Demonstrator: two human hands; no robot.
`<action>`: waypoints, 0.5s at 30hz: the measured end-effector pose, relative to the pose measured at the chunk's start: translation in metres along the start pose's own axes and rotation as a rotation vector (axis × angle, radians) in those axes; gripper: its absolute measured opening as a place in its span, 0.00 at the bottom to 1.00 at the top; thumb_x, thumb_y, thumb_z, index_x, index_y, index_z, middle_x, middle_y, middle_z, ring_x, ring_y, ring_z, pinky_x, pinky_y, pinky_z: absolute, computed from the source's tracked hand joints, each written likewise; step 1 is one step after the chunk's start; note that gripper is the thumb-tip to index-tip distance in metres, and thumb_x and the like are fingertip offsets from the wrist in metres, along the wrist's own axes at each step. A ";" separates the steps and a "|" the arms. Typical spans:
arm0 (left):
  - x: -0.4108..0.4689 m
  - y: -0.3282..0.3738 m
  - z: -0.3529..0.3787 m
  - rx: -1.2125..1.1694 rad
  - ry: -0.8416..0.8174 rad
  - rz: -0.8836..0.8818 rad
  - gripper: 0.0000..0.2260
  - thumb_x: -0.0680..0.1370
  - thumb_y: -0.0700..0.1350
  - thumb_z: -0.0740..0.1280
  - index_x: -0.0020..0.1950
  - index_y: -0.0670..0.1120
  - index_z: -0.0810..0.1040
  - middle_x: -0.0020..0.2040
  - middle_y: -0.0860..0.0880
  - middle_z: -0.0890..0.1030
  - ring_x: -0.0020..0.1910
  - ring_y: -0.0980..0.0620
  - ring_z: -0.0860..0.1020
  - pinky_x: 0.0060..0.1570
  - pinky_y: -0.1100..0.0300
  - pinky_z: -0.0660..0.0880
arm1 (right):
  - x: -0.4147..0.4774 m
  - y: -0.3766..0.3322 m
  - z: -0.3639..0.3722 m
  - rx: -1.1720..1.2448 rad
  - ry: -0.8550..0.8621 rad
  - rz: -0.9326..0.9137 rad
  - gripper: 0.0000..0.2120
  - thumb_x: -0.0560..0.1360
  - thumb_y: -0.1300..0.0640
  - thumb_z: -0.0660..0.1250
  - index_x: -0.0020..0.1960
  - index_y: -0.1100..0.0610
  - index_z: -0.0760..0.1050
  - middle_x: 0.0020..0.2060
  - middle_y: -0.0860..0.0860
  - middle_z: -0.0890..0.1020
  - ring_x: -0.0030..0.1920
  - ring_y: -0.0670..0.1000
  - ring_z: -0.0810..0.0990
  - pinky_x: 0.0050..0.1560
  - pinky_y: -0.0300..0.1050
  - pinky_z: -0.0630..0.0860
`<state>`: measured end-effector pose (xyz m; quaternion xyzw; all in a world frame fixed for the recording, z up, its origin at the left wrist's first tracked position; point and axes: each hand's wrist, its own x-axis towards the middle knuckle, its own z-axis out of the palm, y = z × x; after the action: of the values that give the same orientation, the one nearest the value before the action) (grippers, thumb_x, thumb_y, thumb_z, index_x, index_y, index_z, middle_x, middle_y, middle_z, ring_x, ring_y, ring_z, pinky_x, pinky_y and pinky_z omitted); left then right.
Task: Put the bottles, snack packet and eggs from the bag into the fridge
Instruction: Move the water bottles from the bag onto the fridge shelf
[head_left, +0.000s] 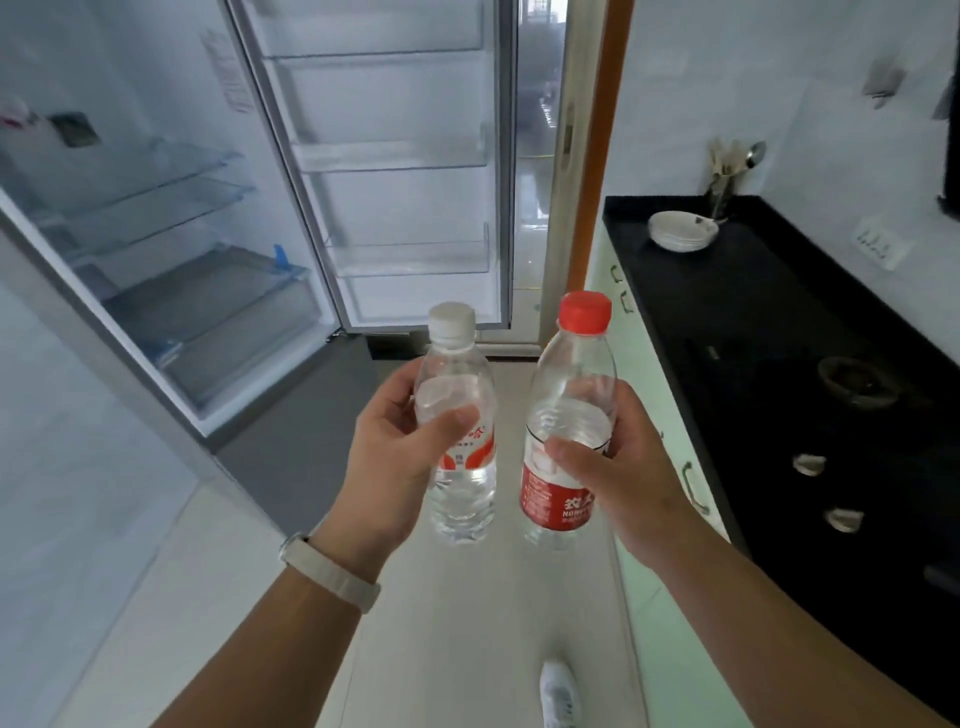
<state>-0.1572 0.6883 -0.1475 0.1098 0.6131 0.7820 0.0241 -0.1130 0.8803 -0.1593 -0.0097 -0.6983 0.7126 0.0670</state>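
fridge (156, 218) open, door shelves (405, 156) bare, nothing blocking

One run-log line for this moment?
left hand: white-cap bottle | right hand: red-cap bottle | fridge: open

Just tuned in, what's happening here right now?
A person stands before the open white fridge, a clear plastic water bottle in each hand. The left hand grips the white-capped bottle, the right hand the red-capped, red-labelled bottle. The fridge's glass shelves and door racks look empty.
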 end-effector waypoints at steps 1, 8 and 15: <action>0.011 -0.001 0.002 0.003 0.018 -0.001 0.29 0.64 0.47 0.75 0.63 0.39 0.76 0.46 0.45 0.81 0.45 0.46 0.81 0.45 0.56 0.78 | 0.015 0.000 -0.002 0.010 -0.022 0.000 0.25 0.57 0.45 0.75 0.53 0.41 0.74 0.45 0.46 0.82 0.49 0.50 0.83 0.52 0.50 0.79; 0.104 -0.011 0.025 0.040 0.116 0.001 0.26 0.65 0.46 0.76 0.61 0.41 0.78 0.50 0.39 0.81 0.48 0.38 0.81 0.49 0.46 0.78 | 0.115 -0.007 -0.035 0.024 -0.167 -0.051 0.24 0.62 0.50 0.75 0.56 0.45 0.73 0.46 0.47 0.82 0.51 0.51 0.83 0.47 0.42 0.82; 0.170 -0.012 0.039 0.080 0.184 0.057 0.24 0.65 0.46 0.76 0.60 0.42 0.78 0.50 0.41 0.83 0.48 0.41 0.83 0.46 0.51 0.79 | 0.205 -0.007 -0.049 0.040 -0.272 -0.088 0.25 0.63 0.52 0.75 0.58 0.51 0.73 0.46 0.48 0.82 0.51 0.53 0.83 0.49 0.43 0.82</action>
<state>-0.3168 0.7573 -0.1259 0.0558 0.6399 0.7642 -0.0588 -0.3106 0.9519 -0.1367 0.1192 -0.6863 0.7175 0.0031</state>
